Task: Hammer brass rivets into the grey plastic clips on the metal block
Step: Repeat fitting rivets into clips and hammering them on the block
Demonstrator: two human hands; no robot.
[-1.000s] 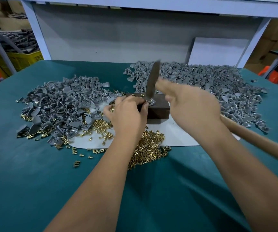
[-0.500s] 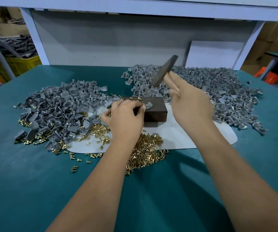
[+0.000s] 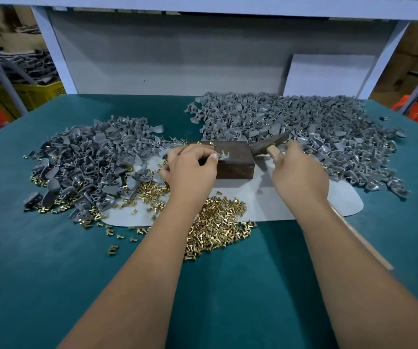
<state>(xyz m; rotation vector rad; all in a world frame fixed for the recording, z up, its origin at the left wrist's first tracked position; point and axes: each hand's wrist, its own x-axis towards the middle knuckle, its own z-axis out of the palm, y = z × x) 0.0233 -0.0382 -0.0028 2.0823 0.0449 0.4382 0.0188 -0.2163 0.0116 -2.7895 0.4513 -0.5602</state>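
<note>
Head view: the left hand (image 3: 190,170) pinches a grey clip (image 3: 224,157) on top of the metal block (image 3: 233,159), a brass rivet (image 3: 221,152) standing in it; the right hand (image 3: 299,175), at three o'clock, grips the hammer (image 3: 269,144). Hammer head lies low beside the block's right end, long axis toward nine o'clock; the right hand must likely lift and swing leftward.

Teal table (image 3: 51,273): grey mat (image 3: 265,207), clip piles (image 3: 89,159), loose brass rivets (image 3: 218,222).

Both bare forearms reach forward from the bottom edge, roughly parallel. The left hand (image 3: 190,170) lies knuckles up, its fingers curled and its fingertips (image 3: 213,155) pinched together at the front. The right hand (image 3: 299,172) is closed in a grip, back of the hand toward the camera, wrist straight.
</note>
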